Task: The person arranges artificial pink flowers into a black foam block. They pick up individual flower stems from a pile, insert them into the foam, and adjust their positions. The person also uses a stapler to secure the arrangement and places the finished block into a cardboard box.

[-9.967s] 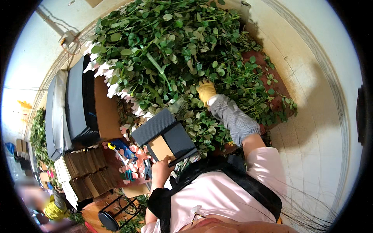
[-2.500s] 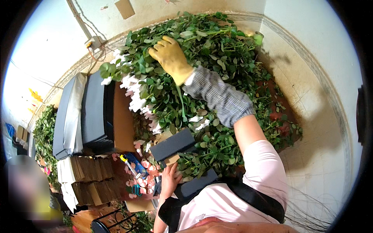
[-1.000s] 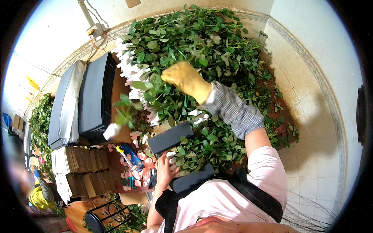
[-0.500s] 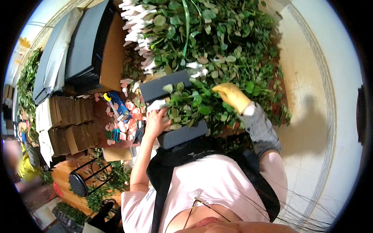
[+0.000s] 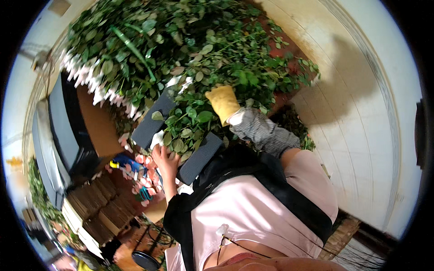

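A bunch of leafy green rose stems (image 5: 192, 118) lies between two dark grey corrugated strips, one on the far side (image 5: 153, 118) and one on the near side (image 5: 201, 157). At the left end of this bunch, my bare left hand (image 5: 166, 161) curls its fingers around a flower head in a white sleeve (image 5: 157, 139); leaves hide some fingertips. My right hand (image 5: 223, 104), in a yellow glove with a striped sleeve above it, closes over the stems at the bunch's right part. Foliage covers what lies under the glove.
A big heap of leafy stems (image 5: 181, 40) with white-sleeved heads (image 5: 97, 88) fills the far side. Left are grey sheets in a brown box (image 5: 97, 122), stacked cardboard (image 5: 97, 203), pink petals (image 5: 147, 169) and teal scissors (image 5: 145, 194). A black stool (image 5: 145, 260) stands lower left; a wall is right.
The whole view has turned, with the heap now farther left. My gloved right hand has come left, closer to my left hand, and its fingers have bent inward. My left hand stays at the flower-head end.
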Motion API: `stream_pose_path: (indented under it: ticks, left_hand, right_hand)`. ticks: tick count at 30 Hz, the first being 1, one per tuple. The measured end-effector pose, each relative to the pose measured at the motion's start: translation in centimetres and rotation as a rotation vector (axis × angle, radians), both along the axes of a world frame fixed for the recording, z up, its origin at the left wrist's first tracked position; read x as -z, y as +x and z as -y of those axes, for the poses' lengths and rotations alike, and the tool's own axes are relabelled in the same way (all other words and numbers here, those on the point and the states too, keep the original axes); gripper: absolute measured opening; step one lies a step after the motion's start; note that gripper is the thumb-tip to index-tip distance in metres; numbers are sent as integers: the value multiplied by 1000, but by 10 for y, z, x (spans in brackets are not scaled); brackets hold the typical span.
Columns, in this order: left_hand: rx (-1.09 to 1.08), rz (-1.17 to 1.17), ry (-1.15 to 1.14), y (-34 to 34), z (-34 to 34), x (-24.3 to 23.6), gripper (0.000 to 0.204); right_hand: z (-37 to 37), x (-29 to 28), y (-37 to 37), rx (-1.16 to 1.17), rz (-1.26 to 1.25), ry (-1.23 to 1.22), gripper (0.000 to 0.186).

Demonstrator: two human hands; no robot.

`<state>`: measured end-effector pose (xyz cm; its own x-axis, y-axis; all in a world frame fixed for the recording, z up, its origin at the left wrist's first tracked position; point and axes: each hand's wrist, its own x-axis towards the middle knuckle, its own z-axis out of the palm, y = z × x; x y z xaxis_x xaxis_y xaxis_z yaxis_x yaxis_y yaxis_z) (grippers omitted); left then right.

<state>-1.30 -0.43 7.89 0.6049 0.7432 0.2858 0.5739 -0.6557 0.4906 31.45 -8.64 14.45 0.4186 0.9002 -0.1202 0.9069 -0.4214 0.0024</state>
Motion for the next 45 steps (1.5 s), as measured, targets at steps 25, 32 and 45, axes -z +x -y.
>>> stream_pose_path:
  ticks: [25,32,45]
  left_hand:
    - [-183,-75,-602,-28,31,-42,39]
    - [-276,629,-830,-28,62,-27,25]
    - [-381,-29,-424,-19,28,-60,37]
  right_hand:
    - [-61,-3,-124,-1033,-268,-445,30]
    - [-43,-24,-153,-921,9,-429,21]
    - [-57,-26,-124,-784,-169,-422,30]
